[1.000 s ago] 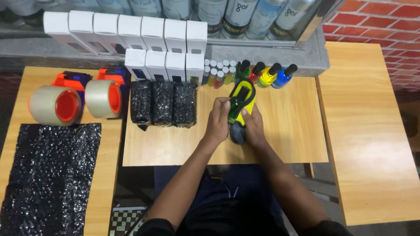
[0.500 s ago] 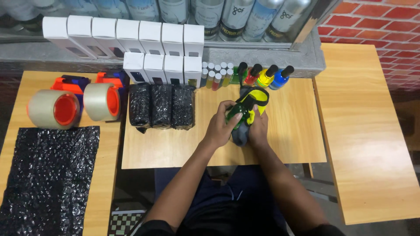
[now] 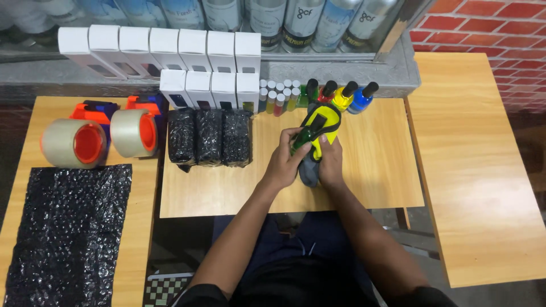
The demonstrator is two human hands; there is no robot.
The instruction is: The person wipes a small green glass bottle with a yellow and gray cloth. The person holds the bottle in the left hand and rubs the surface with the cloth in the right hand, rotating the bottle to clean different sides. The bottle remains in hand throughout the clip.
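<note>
Both my hands meet over the middle wooden board (image 3: 369, 182). My right hand (image 3: 331, 164) grips a yellow and black handheld device (image 3: 322, 120) by its grey lower part (image 3: 309, 175). My left hand (image 3: 284, 162) is closed on a small dark green bottle (image 3: 301, 137), pressed against the device's left side. The device's tip points away from me, toward a row of small bottles with black caps: green (image 3: 310, 91), red (image 3: 328, 91), yellow (image 3: 344, 96) and blue (image 3: 362, 98).
Three black bubble-wrapped packs (image 3: 208, 136) lie left of my hands, behind them white boxes (image 3: 210, 88) and small vials (image 3: 276, 95). Two tape rolls (image 3: 102, 139) and a black bubble-wrap sheet (image 3: 62, 227) sit on the left table. A bare wooden table (image 3: 478, 159) stands at right.
My hands have shifted the device slightly away from me and tilted it more to the right. The left hand has closed further around the green bottle.
</note>
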